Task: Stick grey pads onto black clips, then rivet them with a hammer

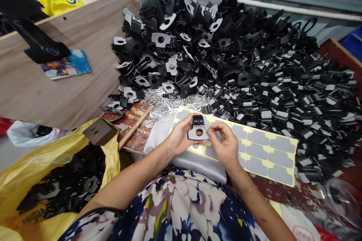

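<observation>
My left hand (181, 134) is closed around a black plastic clip piece (198, 120) with a grey pad (193, 133) on its face. The pad has a round hole and faces up. Thumb and forefinger of my right hand (225, 142) are pinched together at the pad's right edge; whatever they hold is too small to make out. Both hands are above a yellow-backed sheet of grey stickers (256, 152), which lies partly across grey cloth (181, 160) at my lap.
Behind the hands rises a heap of black clip pieces (161, 39), with small black parts (266, 115) to the right. Metal pins (169, 99) lie in front. A wooden stick (135, 127) and a yellow sack (113, 158) of black parts are at left, beside a wooden board (96, 45).
</observation>
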The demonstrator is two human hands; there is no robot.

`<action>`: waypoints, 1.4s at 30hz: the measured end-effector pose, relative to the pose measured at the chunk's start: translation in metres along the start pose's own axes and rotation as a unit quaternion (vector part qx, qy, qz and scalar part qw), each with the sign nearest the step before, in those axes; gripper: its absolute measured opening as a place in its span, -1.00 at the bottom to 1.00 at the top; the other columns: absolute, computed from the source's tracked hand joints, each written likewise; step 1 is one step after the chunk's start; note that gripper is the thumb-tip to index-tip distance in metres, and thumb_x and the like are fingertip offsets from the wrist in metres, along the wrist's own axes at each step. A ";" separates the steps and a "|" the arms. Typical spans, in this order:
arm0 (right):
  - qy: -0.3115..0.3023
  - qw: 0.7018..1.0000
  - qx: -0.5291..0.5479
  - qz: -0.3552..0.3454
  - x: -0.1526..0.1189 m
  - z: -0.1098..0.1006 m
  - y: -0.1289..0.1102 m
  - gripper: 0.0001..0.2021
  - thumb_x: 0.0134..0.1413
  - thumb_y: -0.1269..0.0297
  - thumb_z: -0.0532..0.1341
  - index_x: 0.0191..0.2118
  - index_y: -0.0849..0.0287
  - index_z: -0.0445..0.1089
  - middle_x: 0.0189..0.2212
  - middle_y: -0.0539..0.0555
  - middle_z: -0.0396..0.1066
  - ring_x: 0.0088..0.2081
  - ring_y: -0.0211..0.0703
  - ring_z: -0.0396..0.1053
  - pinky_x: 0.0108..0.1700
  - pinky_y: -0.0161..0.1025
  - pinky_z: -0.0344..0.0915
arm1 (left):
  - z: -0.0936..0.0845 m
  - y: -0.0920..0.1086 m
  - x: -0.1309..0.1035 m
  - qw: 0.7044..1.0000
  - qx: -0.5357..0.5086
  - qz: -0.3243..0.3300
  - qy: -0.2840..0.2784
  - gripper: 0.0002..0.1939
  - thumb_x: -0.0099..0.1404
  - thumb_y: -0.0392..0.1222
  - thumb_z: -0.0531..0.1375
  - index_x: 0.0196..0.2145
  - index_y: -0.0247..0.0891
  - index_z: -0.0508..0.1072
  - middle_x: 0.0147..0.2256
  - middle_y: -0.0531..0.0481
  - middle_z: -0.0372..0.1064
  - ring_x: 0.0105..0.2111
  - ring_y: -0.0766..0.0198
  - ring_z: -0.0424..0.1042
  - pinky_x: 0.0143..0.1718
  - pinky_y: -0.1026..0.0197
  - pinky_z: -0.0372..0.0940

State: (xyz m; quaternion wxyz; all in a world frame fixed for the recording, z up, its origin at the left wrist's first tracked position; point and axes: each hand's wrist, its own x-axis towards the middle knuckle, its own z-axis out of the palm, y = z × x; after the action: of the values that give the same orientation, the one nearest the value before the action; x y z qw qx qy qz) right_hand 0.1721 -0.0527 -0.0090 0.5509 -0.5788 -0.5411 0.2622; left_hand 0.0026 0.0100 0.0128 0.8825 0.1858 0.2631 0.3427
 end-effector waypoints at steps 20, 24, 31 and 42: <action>-0.030 0.971 -0.173 -0.162 0.000 0.005 -0.012 -0.83 0.32 0.46 0.14 -0.11 0.02 0.37 -0.27 0.07 0.48 -0.18 -0.04 0.46 -0.09 -0.04 0.45 | 0.004 -0.006 -0.006 0.993 0.089 0.072 -0.006 -0.45 0.12 -0.32 0.44 0.02 -0.07 0.36 -0.19 0.06 0.36 -0.25 0.27 0.43 -0.21 0.20 0.44; -0.012 0.939 -0.219 -0.265 -0.001 0.012 0.000 -0.57 0.31 0.51 0.14 0.21 -0.02 0.21 -0.19 0.13 0.45 -0.16 -0.01 0.46 -0.10 0.00 0.49 | 0.005 -0.015 0.000 0.979 0.109 0.167 0.037 -0.49 0.10 -0.36 0.45 -0.06 -0.09 0.35 -0.29 0.13 0.36 -0.30 0.37 0.38 -0.25 0.37 0.31; 0.025 0.910 -0.272 -0.314 -0.001 0.021 -0.001 -0.19 0.32 0.55 0.15 0.51 -0.02 -0.25 0.27 0.36 0.17 -0.18 -0.12 0.44 -0.21 -0.10 0.55 | -0.001 -0.027 0.002 0.970 0.073 0.219 0.079 -0.44 0.08 -0.33 0.47 -0.06 -0.08 0.32 -0.23 0.13 0.35 -0.27 0.36 0.38 -0.23 0.34 0.32; 0.026 0.890 -0.391 -0.235 0.009 0.012 -0.019 -0.14 0.13 0.06 0.42 0.44 -0.01 0.03 0.44 0.38 -0.03 0.42 0.56 -0.02 0.32 0.54 -0.03 | -0.013 -0.030 0.001 0.977 0.033 0.182 0.105 -0.45 0.12 -0.26 0.48 0.00 -0.03 0.38 -0.24 0.11 0.34 -0.35 0.37 0.37 -0.33 0.34 0.37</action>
State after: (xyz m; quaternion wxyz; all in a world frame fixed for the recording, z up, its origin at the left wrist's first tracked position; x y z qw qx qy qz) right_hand 0.1573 -0.0444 0.0085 0.3395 -0.6101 -0.7053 -0.1223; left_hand 0.0106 -0.0087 -0.0133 0.7663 0.2221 0.3273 0.5063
